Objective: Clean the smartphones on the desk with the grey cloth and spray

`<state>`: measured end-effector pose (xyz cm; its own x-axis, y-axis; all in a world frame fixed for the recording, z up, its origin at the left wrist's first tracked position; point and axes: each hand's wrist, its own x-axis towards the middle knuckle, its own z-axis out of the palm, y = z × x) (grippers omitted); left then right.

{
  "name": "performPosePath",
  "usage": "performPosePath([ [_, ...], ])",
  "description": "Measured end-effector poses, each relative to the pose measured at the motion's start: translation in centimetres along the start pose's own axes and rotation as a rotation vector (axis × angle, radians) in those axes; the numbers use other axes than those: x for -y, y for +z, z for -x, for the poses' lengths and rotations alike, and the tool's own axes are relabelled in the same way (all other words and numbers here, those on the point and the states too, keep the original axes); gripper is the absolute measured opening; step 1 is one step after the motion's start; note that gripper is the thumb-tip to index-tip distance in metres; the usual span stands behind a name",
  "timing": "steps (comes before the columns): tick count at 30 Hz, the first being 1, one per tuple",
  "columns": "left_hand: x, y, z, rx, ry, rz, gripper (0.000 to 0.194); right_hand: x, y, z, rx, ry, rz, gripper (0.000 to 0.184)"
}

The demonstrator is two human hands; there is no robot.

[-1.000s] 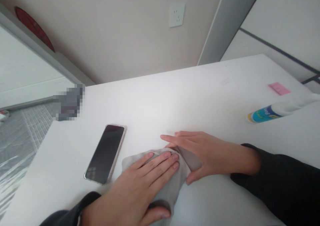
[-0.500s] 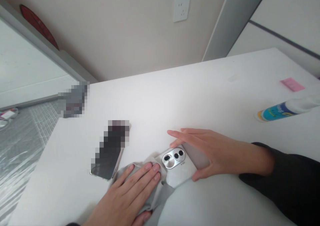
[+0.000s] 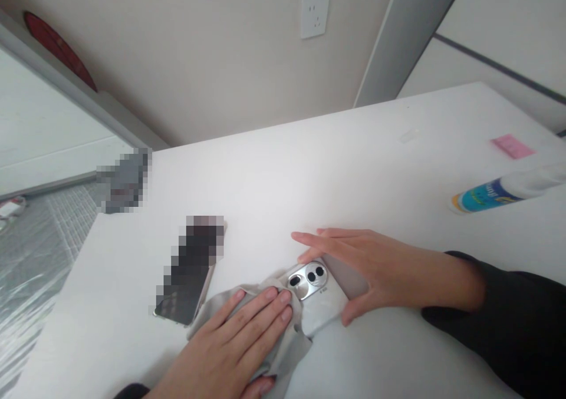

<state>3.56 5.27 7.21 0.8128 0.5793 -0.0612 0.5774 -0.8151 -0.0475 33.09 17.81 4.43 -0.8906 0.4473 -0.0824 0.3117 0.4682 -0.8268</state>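
Observation:
A white smartphone [image 3: 325, 307] lies with its back up, its silver camera block [image 3: 308, 280] facing me. My right hand [image 3: 358, 269] holds the phone from the right, thumb at the near corner and fingers at the far edge. Flat on top of a grey cloth [image 3: 294, 352], my left hand [image 3: 243, 334] presses it against the phone and keeps it under its fingers. The phone's left part is covered by cloth and hand. Left of them lies a second phone [image 3: 186, 290] with a dark screen, partly pixelated.
On the white table [image 3: 247, 181] a white bottle with a blue label [image 3: 486, 195] lies or leans at the right. Behind it is a pink slip [image 3: 513, 146]. A pixelated grey item [image 3: 126, 181] sits at the far left corner. The wall has a socket [image 3: 315, 15].
My left hand and the cloth have slid slightly right over the phone, now reaching the camera block's edge. My right hand keeps its hold. The view has shifted a little.

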Motion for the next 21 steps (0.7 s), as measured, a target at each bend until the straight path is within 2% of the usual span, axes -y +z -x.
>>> performPosePath([
  [6, 0.4, 0.2, -0.9, 0.053, 0.038, 0.053, 0.077, -0.2, 0.1, 0.0, -0.006, -0.028, 0.022, 0.103],
  [11, 0.6, 0.0, -3.3, 0.145, 0.055, 0.166, 0.087, -0.3, 0.3, -0.1, -0.031, -0.071, 0.044, 0.103],
  [17, 1.0, 0.0, -6.6, 0.165, 0.088, 0.222, 0.086, -0.4, 0.7, 0.0, -0.049, -0.072, 0.102, 0.108],
  [21, 1.2, -0.3, -6.3, 0.194, 0.064, 0.248, 0.084, -0.4, 0.9, 0.0, -0.065, -0.097, 0.123, 0.104],
])
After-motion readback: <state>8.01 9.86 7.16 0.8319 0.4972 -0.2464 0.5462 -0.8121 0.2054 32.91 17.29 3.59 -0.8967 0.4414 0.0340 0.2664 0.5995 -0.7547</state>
